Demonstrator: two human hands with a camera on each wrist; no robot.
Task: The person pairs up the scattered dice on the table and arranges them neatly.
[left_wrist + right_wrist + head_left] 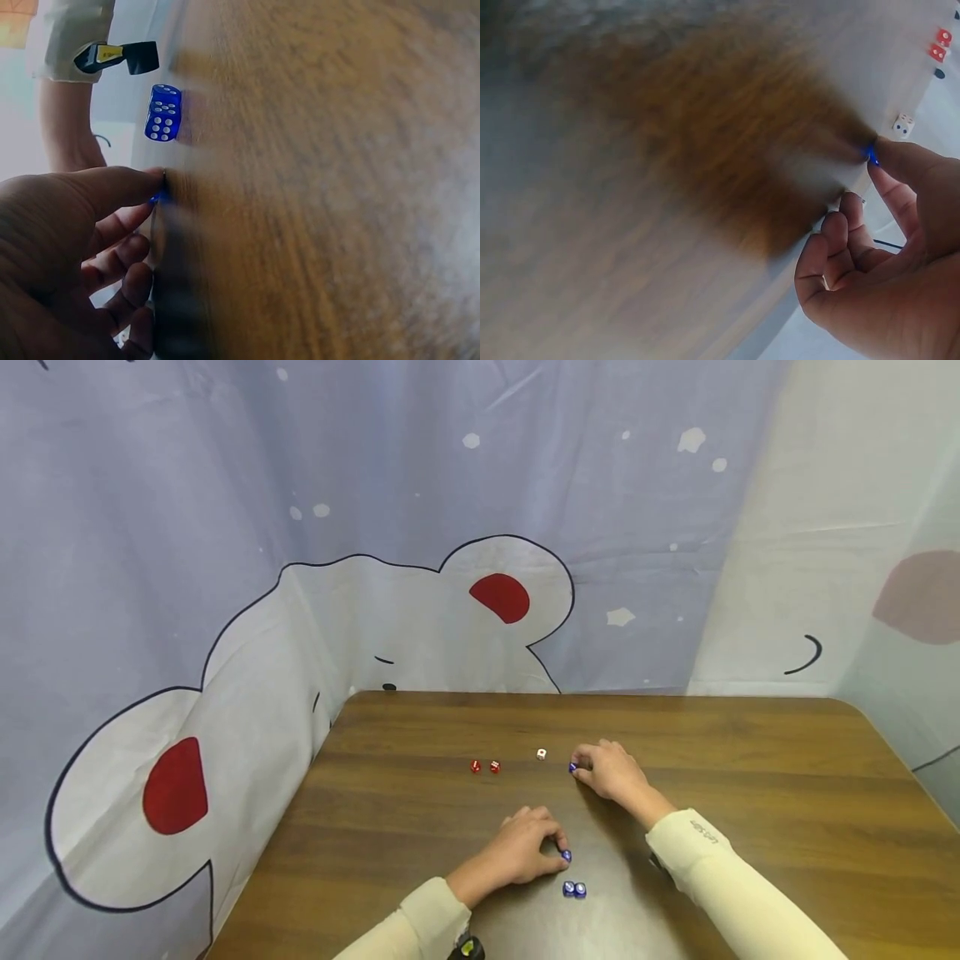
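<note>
My left hand (pixel 522 847) pinches a blue die (pixel 566 856) between thumb and forefinger, low at the tabletop. Just in front of it, on the near side, two more blue dice (pixel 574 889) stand side by side; the left wrist view shows their white pips. Farther off, my right hand (pixel 609 770) grips another blue die (pixel 572 767) with thumb and forefinger, its other fingers curled loosely. In the right wrist view only a sliver of that blue die (pixel 871 154) shows between the fingertips. A white die (pixel 542 754) rests a little left of this hand.
Two red dice (pixel 485 767) lie left of the white die, a small gap between them. Everything rests on a brown wooden table (pixel 787 793). Behind its far edge hangs a printed curtain (pixel 645 527). A dark band with a device (pixel 468 947) is on the left wrist.
</note>
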